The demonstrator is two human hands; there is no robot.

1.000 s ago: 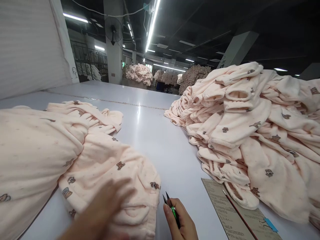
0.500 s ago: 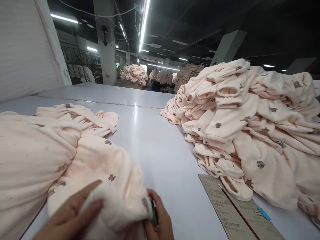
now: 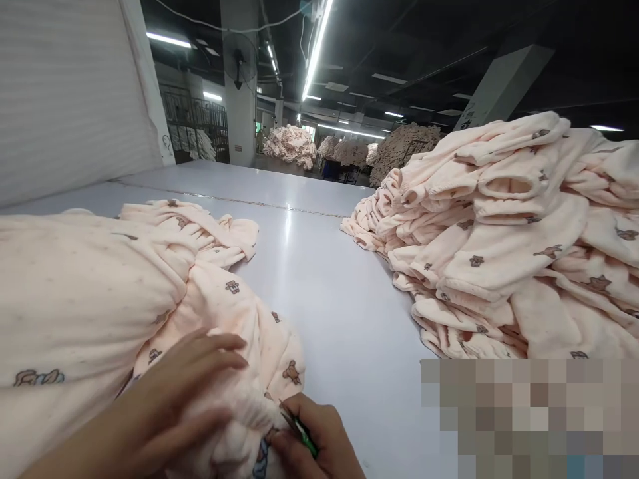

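My right hand (image 3: 315,442), closed, holds green-handled thread snips (image 3: 305,438), their dark blades at the edge of a pale pink fleece garment (image 3: 259,332) with small bear prints. My right fingertips also touch the cloth there. My left hand (image 3: 200,379) lies over the same garment, fingers stretched out and apart, its thumb partly sunk in the soft folds. The garment lies bunched on the white table (image 3: 324,319), and its lower part runs out of view at the bottom edge.
A large heap of matching garments (image 3: 499,233) fills the right side. More pink fleece (image 3: 80,286) covers the left, with a smaller folded piece (image 3: 224,233) behind. The lower right corner is pixelated. Cloth piles (image 3: 292,146) and a pillar (image 3: 239,86) stand beyond the table.
My left hand has gone from gripping bunched cloth to lying with fingers spread over it. The garment has settled lower and flatter. The view has turned slightly left.
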